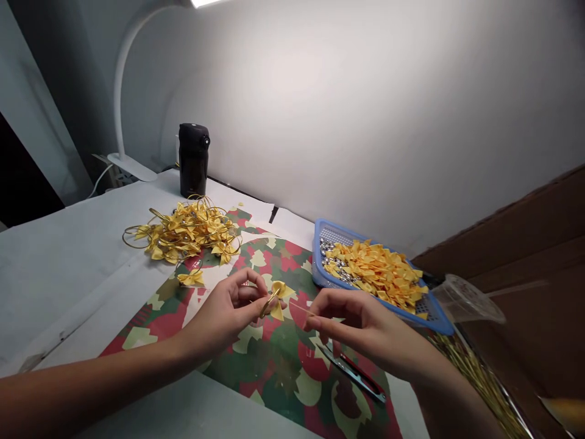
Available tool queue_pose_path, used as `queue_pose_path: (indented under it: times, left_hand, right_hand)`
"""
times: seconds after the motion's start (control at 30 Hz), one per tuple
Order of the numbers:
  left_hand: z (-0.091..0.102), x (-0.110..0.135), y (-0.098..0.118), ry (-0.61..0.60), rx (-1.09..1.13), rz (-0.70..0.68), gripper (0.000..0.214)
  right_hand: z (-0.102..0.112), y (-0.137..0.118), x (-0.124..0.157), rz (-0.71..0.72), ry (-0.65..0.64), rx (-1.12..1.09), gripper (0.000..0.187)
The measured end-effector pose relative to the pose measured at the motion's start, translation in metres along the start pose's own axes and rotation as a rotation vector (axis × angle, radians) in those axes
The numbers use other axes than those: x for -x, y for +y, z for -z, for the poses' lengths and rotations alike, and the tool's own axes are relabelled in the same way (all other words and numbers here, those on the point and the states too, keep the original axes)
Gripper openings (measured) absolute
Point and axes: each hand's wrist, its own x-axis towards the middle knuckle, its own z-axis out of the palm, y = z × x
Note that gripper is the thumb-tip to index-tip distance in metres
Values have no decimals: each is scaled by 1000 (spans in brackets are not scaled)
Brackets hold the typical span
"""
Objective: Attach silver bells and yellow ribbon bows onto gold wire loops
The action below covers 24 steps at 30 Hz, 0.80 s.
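My left hand [231,308] pinches a small yellow ribbon bow [278,296] above a red and green patterned paper [274,366]. My right hand [354,326] is closed, thumb and fingers pinching a thin gold cord [299,308] that runs to the bow. Both hands hover just over the paper, a few centimetres apart.
A pile of finished bows with gold loops [187,231] lies to the far left, and one loose bow [191,278] lies near it. A blue basket [322,277] holds yellow bows and silver beads. Snips [354,372] lie under my right hand. A black flask [193,160], lamp and clear cup [466,299] stand around.
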Motion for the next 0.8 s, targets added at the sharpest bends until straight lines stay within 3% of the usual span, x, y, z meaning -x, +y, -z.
queue_pose_path:
  times: [0.27, 0.8]
  left_hand:
    - [4, -1, -9, -18, -21, 1, 28]
    - [2, 0, -4, -36, -22, 2, 25]
  right_hand:
    - [12, -7, 9, 1, 62, -20, 31]
    - [-7, -10, 5, 95, 301, -291, 21]
